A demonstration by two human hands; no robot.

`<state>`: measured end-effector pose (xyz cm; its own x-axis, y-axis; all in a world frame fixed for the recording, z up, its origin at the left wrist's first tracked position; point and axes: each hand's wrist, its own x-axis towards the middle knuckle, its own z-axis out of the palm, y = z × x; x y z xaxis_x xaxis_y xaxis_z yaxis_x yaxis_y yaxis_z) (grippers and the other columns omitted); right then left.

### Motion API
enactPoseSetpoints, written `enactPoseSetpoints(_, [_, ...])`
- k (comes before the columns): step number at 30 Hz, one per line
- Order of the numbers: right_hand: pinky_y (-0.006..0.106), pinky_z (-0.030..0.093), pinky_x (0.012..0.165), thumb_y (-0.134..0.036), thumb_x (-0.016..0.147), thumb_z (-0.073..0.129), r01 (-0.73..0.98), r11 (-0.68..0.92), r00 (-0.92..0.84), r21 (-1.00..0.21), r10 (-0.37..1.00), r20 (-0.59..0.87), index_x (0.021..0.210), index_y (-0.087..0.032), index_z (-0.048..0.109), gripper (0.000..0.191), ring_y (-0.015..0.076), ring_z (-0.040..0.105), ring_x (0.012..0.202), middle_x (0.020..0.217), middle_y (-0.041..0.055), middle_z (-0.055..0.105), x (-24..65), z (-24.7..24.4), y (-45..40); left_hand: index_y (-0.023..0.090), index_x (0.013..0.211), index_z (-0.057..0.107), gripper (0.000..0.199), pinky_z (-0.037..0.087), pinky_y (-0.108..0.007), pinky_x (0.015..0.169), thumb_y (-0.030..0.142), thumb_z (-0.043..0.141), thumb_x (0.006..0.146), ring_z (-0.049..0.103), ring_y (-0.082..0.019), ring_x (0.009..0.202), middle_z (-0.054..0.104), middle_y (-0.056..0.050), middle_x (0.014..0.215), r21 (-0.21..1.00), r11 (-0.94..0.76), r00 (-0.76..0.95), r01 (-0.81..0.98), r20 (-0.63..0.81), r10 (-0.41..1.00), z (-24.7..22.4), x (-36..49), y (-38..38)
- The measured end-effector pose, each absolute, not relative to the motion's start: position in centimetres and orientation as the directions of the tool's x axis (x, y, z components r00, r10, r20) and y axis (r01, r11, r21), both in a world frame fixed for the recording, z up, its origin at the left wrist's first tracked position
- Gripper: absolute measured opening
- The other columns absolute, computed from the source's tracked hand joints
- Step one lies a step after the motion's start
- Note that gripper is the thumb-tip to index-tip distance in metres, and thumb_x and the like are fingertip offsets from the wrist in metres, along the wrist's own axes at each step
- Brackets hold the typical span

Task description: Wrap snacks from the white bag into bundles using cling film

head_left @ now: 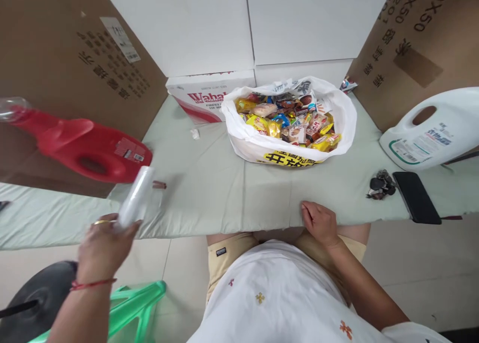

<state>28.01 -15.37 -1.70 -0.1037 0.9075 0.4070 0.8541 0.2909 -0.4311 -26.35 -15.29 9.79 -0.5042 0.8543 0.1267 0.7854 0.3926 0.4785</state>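
My left hand [108, 245] is closed around the lower end of a roll of clear plastic film [135, 195], tilted up over the table's front edge. A loose see-through sheet shows beside the roll, close to a small brown stick-like piece [159, 184]. Just beyond lies a red jug-shaped bottle [93, 148] with a handle hole. My right hand [321, 223] rests at the table edge with its fingers curled in, and nothing shows in it. Beyond that hand, a white plastic bag [239, 141] stands open, full of small wrapped snacks [295, 121].
On the right are a white detergent jug [430, 138], a black phone [417, 197] and a bunch of keys [380, 184]. A white and red carton [204, 96] stands at the back. Large cardboard panels [75, 58] flank the table. A green stool [140, 303] is below left.
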Motion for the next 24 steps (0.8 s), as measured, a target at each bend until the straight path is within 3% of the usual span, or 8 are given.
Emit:
enactPoseSetpoints(2, [0.029,0.052,0.071,-0.032,0.106,0.050,0.780,0.281,-0.044,-0.560,0.916,0.398,0.102,-0.019,0.078,0.031,0.0185,0.073,0.074,0.089,0.0067,0.080,27.4,-1.0,-15.4,0.026,0.102,0.059,0.058,0.047,-0.039,0.063,0.069,0.077,0.068,0.062,-0.028,0.068,0.055,0.002,0.069,0.480,0.537,-0.590,0.693,-0.049,0.806,10.8,-20.6,-16.6])
enactPoseSetpoints(5, [0.030,0.055,0.071,-0.040,0.105,0.053,0.588,0.232,-0.027,-0.775,0.963,0.268,0.101,-0.021,0.077,0.031,0.0181,0.070,0.070,0.084,0.0047,0.078,25.5,0.4,-14.9,0.024,0.113,0.058,0.064,0.050,-0.031,0.060,0.067,0.081,0.071,0.064,-0.020,0.069,0.066,0.002,0.083,0.795,0.467,-0.326,0.387,-0.356,0.876,10.5,-11.5,-17.3])
enactPoseSetpoints(9, [0.031,0.057,0.067,-0.060,0.100,0.058,0.206,0.014,-0.173,-0.978,0.985,-0.022,0.103,-0.022,0.075,0.041,0.0197,0.068,0.074,0.084,0.0052,0.075,21.6,2.0,-13.0,0.021,0.106,0.056,0.060,0.052,-0.027,0.065,0.059,0.088,0.072,0.063,-0.014,0.071,0.067,0.000,0.092,0.898,0.439,-0.173,0.017,-0.430,0.886,8.4,-3.7,-16.4])
enactPoseSetpoints(14, [0.039,0.063,0.081,-0.089,0.094,0.028,-0.317,-0.332,-0.184,-0.888,0.940,-0.286,0.133,-0.023,0.060,0.083,0.0277,0.071,0.113,0.126,0.0158,0.072,16.3,3.1,-10.6,0.022,0.106,0.053,0.061,0.052,-0.028,0.069,0.052,0.091,0.071,0.063,-0.013,0.074,0.066,0.000,0.097,0.894,0.446,-0.202,-0.036,-0.444,0.873,6.7,-1.1,-14.9])
enactPoseSetpoints(16, [0.037,0.062,0.077,-0.089,0.091,0.038,-0.329,-0.357,-0.153,-0.874,0.934,-0.323,0.133,-0.023,0.057,0.080,0.0270,0.071,0.107,0.117,0.0137,0.073,14.3,3.4,-10.2,0.022,0.107,0.054,0.061,0.052,-0.028,0.072,0.050,0.092,0.070,0.065,-0.016,0.082,0.067,-0.002,0.100,0.907,0.421,-0.232,-0.003,-0.411,0.882,6.2,-1.0,-14.5])
enactPoseSetpoints(18, [0.033,0.058,0.066,-0.082,0.089,0.055,-0.252,-0.324,-0.086,-0.912,0.946,-0.312,0.122,-0.024,0.060,0.067,0.0230,0.071,0.086,0.093,0.0064,0.072,12.6,3.4,-10.0,0.021,0.110,0.056,0.062,0.052,-0.029,0.077,0.051,0.093,0.070,0.067,-0.018,0.090,0.070,-0.004,0.106,0.922,0.385,-0.229,-0.043,-0.384,0.894,5.8,-1.0,-14.3])
enactPoseSetpoints(21, [0.029,0.047,0.054,-0.072,0.097,0.053,-0.034,-0.170,0.036,-0.985,0.985,-0.171,0.095,-0.024,0.059,0.048,0.0161,0.055,0.055,0.061,-0.0038,0.055,11.8,3.1,-9.5,0.019,0.104,0.060,0.061,0.047,-0.025,0.066,0.055,0.094,0.067,0.061,-0.013,0.073,0.067,0.001,0.086,0.891,0.413,-0.227,-0.191,-0.449,0.864,5.1,-1.5,-13.9])
enactPoseSetpoints(24, [0.029,0.042,0.055,-0.064,0.104,0.046,0.193,0.013,0.083,-0.981,0.996,0.030,0.088,-0.025,0.057,0.043,0.0149,0.049,0.052,0.056,-0.0050,0.050,12.8,3.0,-8.6,0.017,0.090,0.064,0.055,0.043,-0.025,0.058,0.055,0.095,0.064,0.055,-0.011,0.061,0.061,0.003,0.069,0.786,0.483,-0.156,-0.386,-0.572,0.805,4.9,-2.7,-13.7])
